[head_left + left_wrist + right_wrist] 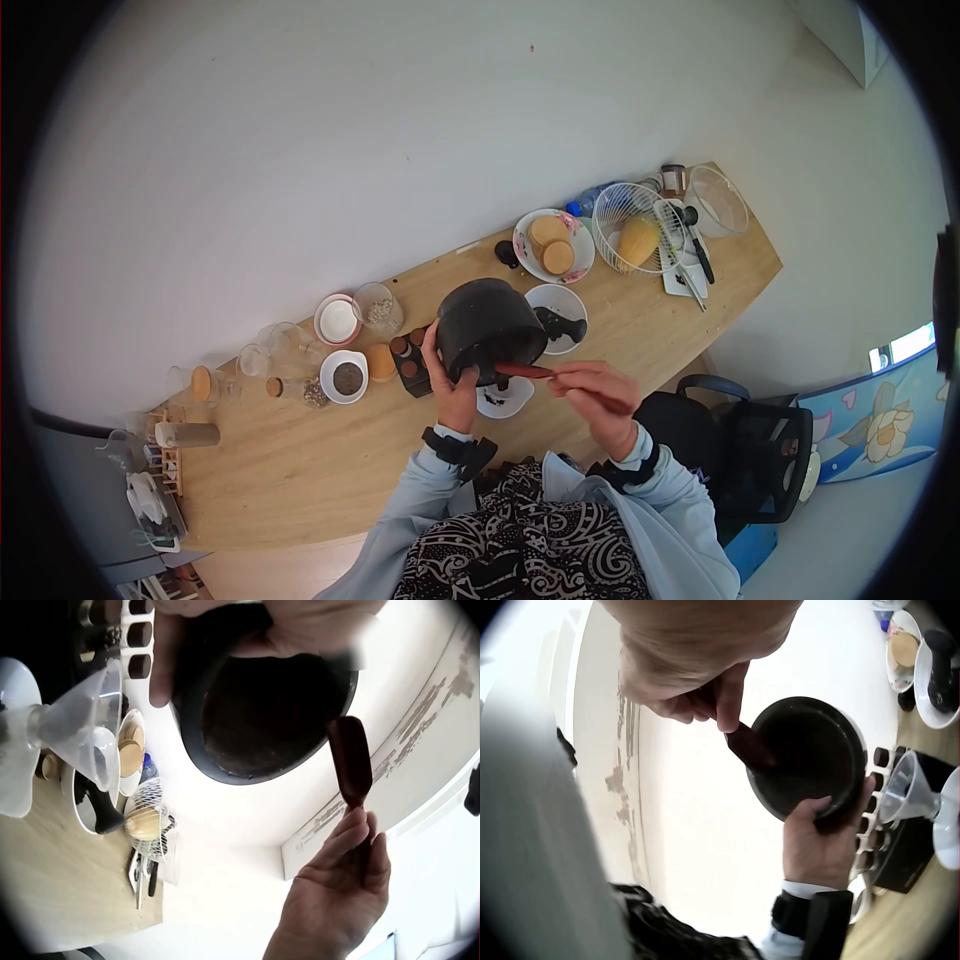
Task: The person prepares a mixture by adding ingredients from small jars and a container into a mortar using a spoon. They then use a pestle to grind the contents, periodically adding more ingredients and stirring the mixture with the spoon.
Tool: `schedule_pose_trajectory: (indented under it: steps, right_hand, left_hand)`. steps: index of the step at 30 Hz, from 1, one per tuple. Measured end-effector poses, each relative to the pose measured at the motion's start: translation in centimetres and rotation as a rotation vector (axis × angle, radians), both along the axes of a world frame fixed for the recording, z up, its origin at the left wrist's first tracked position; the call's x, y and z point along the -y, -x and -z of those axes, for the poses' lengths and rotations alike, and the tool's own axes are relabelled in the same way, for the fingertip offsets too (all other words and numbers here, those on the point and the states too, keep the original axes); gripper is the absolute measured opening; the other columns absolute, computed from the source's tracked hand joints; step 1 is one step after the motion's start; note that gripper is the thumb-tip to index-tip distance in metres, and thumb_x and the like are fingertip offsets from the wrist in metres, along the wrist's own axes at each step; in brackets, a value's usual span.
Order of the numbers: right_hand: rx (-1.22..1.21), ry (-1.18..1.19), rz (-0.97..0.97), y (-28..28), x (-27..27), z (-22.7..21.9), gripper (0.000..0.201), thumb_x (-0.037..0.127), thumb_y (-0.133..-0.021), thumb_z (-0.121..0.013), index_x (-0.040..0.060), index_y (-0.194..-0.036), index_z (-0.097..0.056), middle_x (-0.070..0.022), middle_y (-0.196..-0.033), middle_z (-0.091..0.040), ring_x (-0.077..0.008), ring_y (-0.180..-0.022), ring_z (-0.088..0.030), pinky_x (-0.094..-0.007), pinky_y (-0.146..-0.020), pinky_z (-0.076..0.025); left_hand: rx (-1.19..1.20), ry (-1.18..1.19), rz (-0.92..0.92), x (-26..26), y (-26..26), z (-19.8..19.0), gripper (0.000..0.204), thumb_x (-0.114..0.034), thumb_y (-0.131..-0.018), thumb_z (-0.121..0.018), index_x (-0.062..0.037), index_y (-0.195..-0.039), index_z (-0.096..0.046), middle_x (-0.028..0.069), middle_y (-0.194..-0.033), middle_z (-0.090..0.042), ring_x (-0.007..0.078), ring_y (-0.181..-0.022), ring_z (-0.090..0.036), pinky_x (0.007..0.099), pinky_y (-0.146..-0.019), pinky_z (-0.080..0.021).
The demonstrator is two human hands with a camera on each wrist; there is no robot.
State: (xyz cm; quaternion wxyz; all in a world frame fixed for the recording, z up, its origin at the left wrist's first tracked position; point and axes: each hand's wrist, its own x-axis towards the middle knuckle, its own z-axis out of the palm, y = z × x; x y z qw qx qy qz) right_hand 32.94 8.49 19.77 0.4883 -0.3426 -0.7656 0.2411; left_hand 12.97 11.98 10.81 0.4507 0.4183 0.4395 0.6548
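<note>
pale wall backs the wooden table. both wrist views show a clear funnel i can't make out in the head view. hands apart, the left hand grips the tilted black pot above the table, thumb at its rim; the right hand pinches a red spatula at its mouth.

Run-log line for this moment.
left hand: grips tilted black mortar | right hand: holds dark red spatula at mortar mouth | black pestle: in white bowl

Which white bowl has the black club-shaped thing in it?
The white bowl just right of the tilted black mortar; no other white bowl holds a pestle.
</note>
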Motion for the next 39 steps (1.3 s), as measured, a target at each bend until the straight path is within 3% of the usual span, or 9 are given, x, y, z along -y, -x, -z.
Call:
schedule_pose_trajectory:
  steps: [2, 3, 5, 9, 16, 24, 31, 34, 39]
  right_hand:
    - [-0.620, 0.335, 0.054, 0.3, 0.4, 0.2, 0.019, 0.004, -0.085, -0.058, -0.0056, -0.099, -0.066, -0.0237, -0.103, -0.065, -0.0262, -0.079, -0.069, -0.0314, -0.070, -0.057]
    - [-0.709, 0.327, 0.062, 0.4, 0.2, 0.3, 0.024, 0.011, -0.088, -0.054, -0.0074, -0.099, -0.065, -0.0268, -0.102, -0.064, -0.0276, -0.079, -0.069, -0.0320, -0.069, -0.057]
    - [-0.810, 0.371, 0.064, 0.5, 0.1, -0.3, 0.025, 0.013, -0.089, -0.054, -0.0076, -0.099, -0.065, -0.0260, -0.101, -0.065, -0.0271, -0.079, -0.069, -0.0312, -0.068, -0.057]
    - [-1.010, 0.486, 0.010, 0.0, -0.1, 0.4, 0.028, 0.013, -0.091, -0.050, -0.0080, -0.105, -0.062, -0.0238, -0.106, -0.065, -0.0279, -0.083, -0.069, -0.0324, -0.072, -0.056]
    - [-0.973, 0.508, -0.001, 0.2, 0.4, 1.3, 0.029, 0.013, -0.092, -0.048, -0.0089, -0.106, -0.061, -0.0238, -0.105, -0.065, -0.0275, -0.083, -0.069, -0.0324, -0.072, -0.056]
    - [-0.774, 0.835, -0.162, 3.0, 2.5, 3.3, 0.030, 0.016, -0.094, -0.050, -0.0097, -0.101, -0.063, -0.0183, -0.097, -0.064, -0.0284, -0.082, -0.068, -0.0351, -0.073, -0.056]
    - [-0.457, 1.098, -0.118, 5.2, 4.4, 7.4, 0.018, 0.008, -0.094, -0.056, -0.0065, -0.102, -0.063, -0.0132, -0.092, -0.065, -0.0210, -0.079, -0.068, -0.0305, -0.071, -0.057]
    - [-0.418, 1.113, -0.098, 5.8, 4.8, 9.1, 0.019, 0.009, -0.095, -0.055, -0.0061, -0.105, -0.062, -0.0177, -0.097, -0.067, -0.0246, -0.086, -0.068, -0.0328, -0.075, -0.057]
    - [-0.597, 1.261, -0.214, 6.9, 4.3, 11.8, 0.024, 0.013, -0.096, -0.055, -0.0060, -0.110, -0.060, -0.0177, -0.104, -0.065, -0.0242, -0.094, -0.067, -0.0326, -0.083, -0.055]
  left_hand:
    - [0.077, 0.017, -0.012, 0.4, 0.3, -0.5, 0.082, 0.012, -0.065, -0.048, -0.0091, -0.143, -0.030, 0.0094, -0.138, -0.040, 0.0229, -0.126, -0.042, 0.0336, -0.105, -0.035]
    - [0.075, 0.009, -0.018, 0.7, 0.4, -0.8, 0.082, 0.012, -0.065, -0.048, -0.0091, -0.143, -0.030, 0.0094, -0.138, -0.040, 0.0229, -0.126, -0.042, 0.0336, -0.105, -0.035]
    - [0.463, 0.134, 0.013, 1.7, 1.0, -1.2, 0.087, 0.013, -0.062, -0.047, -0.0134, -0.143, -0.030, 0.0084, -0.139, -0.040, 0.0242, -0.127, -0.042, 0.0348, -0.104, -0.037]
    - [0.526, 0.258, -0.022, 4.8, 4.5, 0.9, 0.090, 0.013, -0.062, -0.048, -0.0149, -0.145, -0.029, 0.0083, -0.136, -0.044, 0.0267, -0.127, -0.044, 0.0375, -0.104, -0.040]
    - [0.501, 0.397, -0.094, 13.2, 10.6, 1.0, 0.078, 0.011, -0.066, -0.048, -0.0129, -0.138, -0.036, 0.0109, -0.128, -0.050, 0.0267, -0.117, -0.053, 0.0382, -0.097, -0.046]
    - [0.542, 0.632, -0.150, 16.2, 10.5, 6.7, 0.080, 0.010, -0.067, -0.046, -0.0223, -0.138, -0.030, 0.0135, -0.123, -0.048, 0.0354, -0.108, -0.057, 0.0469, -0.063, -0.062]
    - [0.598, 0.676, -0.059, 13.9, 9.2, 9.4, 0.076, 0.010, -0.068, -0.044, -0.0201, -0.135, -0.026, 0.0164, -0.124, -0.046, 0.0379, -0.103, -0.060, 0.0495, -0.065, -0.062]
    - [0.614, 0.698, -0.030, 13.6, 8.7, 9.5, 0.074, 0.010, -0.069, -0.044, -0.0193, -0.135, -0.025, 0.0174, -0.127, -0.044, 0.0394, -0.105, -0.059, 0.0525, -0.067, -0.062]
    - [0.657, 0.746, 0.010, 13.4, 9.2, 9.6, 0.074, 0.010, -0.072, -0.044, -0.0186, -0.136, -0.022, 0.0194, -0.130, -0.041, 0.0417, -0.109, -0.057, 0.0588, -0.074, -0.059]
